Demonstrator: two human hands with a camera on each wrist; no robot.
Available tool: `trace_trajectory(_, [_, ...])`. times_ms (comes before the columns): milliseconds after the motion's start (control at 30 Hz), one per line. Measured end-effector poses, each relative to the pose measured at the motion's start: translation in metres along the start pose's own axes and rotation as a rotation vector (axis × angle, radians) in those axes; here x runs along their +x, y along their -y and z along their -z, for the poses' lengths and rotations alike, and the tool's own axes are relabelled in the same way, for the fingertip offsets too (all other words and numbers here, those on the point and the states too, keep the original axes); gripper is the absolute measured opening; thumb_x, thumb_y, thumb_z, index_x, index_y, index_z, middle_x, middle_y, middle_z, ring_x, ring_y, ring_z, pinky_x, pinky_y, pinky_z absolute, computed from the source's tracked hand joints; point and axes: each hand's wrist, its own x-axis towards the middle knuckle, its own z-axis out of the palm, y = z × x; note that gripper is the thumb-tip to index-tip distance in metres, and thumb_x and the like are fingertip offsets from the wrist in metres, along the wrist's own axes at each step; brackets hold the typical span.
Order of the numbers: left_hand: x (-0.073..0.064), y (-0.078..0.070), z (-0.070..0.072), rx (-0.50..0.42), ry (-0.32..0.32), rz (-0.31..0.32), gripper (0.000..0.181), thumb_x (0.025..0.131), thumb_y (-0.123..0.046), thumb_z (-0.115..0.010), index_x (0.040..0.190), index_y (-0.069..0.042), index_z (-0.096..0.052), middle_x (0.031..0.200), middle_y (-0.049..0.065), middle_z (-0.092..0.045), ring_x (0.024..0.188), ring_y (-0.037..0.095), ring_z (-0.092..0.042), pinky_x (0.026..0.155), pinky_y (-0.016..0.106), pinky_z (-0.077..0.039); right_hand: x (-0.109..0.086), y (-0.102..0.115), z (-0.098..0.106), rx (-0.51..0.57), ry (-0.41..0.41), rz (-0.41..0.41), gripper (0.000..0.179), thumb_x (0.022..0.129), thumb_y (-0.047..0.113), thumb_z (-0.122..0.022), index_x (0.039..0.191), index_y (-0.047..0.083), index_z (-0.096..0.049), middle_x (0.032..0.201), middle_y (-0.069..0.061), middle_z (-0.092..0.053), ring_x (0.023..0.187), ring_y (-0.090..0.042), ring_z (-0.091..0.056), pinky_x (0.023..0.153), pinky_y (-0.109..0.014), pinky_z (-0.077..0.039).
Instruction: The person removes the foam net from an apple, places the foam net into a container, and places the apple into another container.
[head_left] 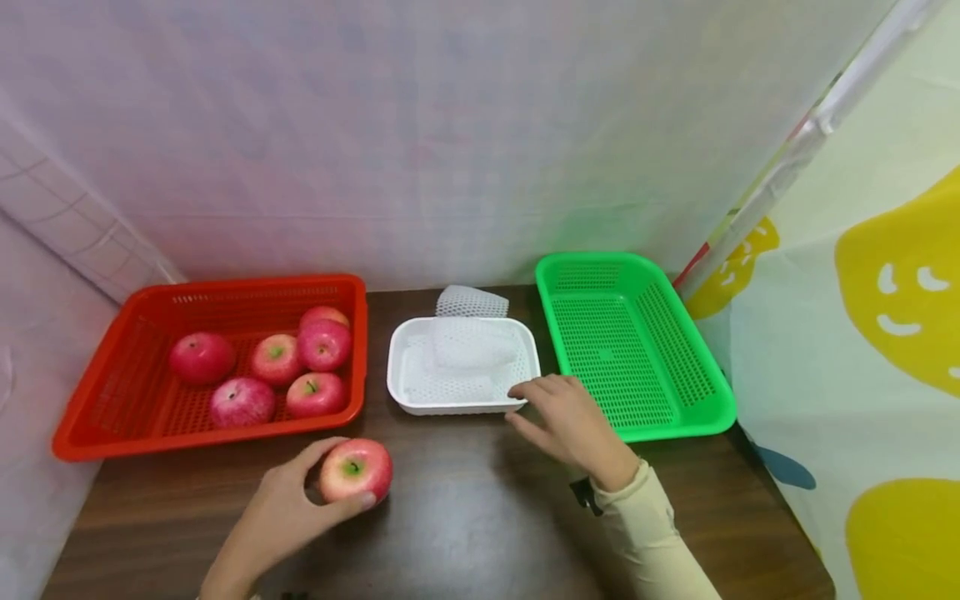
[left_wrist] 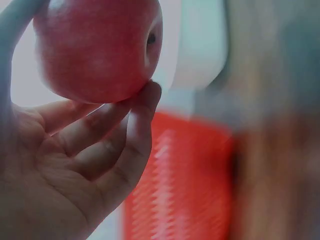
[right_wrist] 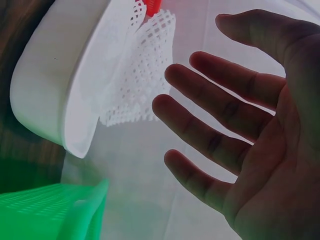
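Observation:
My left hand (head_left: 288, 504) grips a red and yellow apple (head_left: 356, 469) in front of the red basket, its stem end showing in the head view. Thumb and fingers wrap the sides of the apple (left_wrist: 100, 50) in the left wrist view. My right hand (head_left: 566, 421) hovers at the near right corner of the white tray (head_left: 401, 403), fingers spread with nothing between them. White foam net sleeves (head_left: 468, 346) lie in that tray, and another foam net (head_left: 471, 302) leans past its back rim. In the right wrist view the right hand's fingers (right_wrist: 215, 115) are extended.
A red basket (head_left: 150, 446) at the left holds several apples (head_left: 243, 402). On the right stands a green basket (head_left: 611, 354) with its bare slatted bottom showing. The brown table (head_left: 442, 508) ends at a white cloth wall (head_left: 450, 150) behind the containers.

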Motion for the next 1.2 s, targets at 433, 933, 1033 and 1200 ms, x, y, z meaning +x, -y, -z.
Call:
trace_trajectory(433, [0.038, 0.076, 0.143, 0.262, -0.183, 0.246, 0.102, 0.084, -0.065, -0.068, 0.145, 0.010, -0.036, 0.127, 0.043, -0.048, 0.104, 0.057, -0.048, 0.078, 0.068, -0.042, -0.015, 0.000, -0.012, 0.019, 0.025, -0.022, 0.030, 0.086, 0.030, -0.079, 0.108, 0.013, -0.071, 0.101, -0.001, -0.072, 0.090, -0.020, -0.066, 0.079, -0.042, -0.052])
trace_trajectory(933, [0.072, 0.133, 0.153, 0.518, 0.021, 0.517, 0.091, 0.088, -0.062, -0.062, 0.110, 0.024, -0.040, 0.098, 0.048, -0.047, 0.082, 0.057, -0.055, 0.065, 0.061, -0.048, -0.023, 0.002, -0.019, 0.079, 0.078, -0.046, 0.026, 0.090, 0.029, -0.075, 0.107, 0.010, -0.070, 0.098, -0.001, -0.070, 0.088, -0.018, -0.066, 0.075, -0.036, -0.055])
trace_trajectory(1033, [0.074, 0.134, 0.156, 0.523, 0.000, 0.469, 0.078, 0.088, -0.057, -0.065, 0.101, 0.018, -0.047, 0.093, 0.046, -0.049, 0.078, 0.055, -0.055, 0.062, 0.060, -0.047, -0.025, 0.001, -0.019, 0.075, 0.091, -0.060, 0.026, 0.091, 0.029, -0.075, 0.107, 0.009, -0.070, 0.099, -0.002, -0.070, 0.088, -0.018, -0.066, 0.075, -0.036, -0.055])
trace_trajectory(1200, [0.071, 0.128, 0.154, 0.512, -0.037, 0.390, 0.065, 0.090, -0.048, -0.066, 0.096, 0.015, -0.052, 0.087, 0.042, -0.051, 0.076, 0.053, -0.054, 0.063, 0.061, -0.045, -0.028, -0.001, -0.019, 0.076, 0.088, -0.074, 0.025, 0.090, 0.028, -0.075, 0.107, 0.010, -0.070, 0.098, -0.001, -0.070, 0.088, -0.017, -0.066, 0.075, -0.036, -0.055])
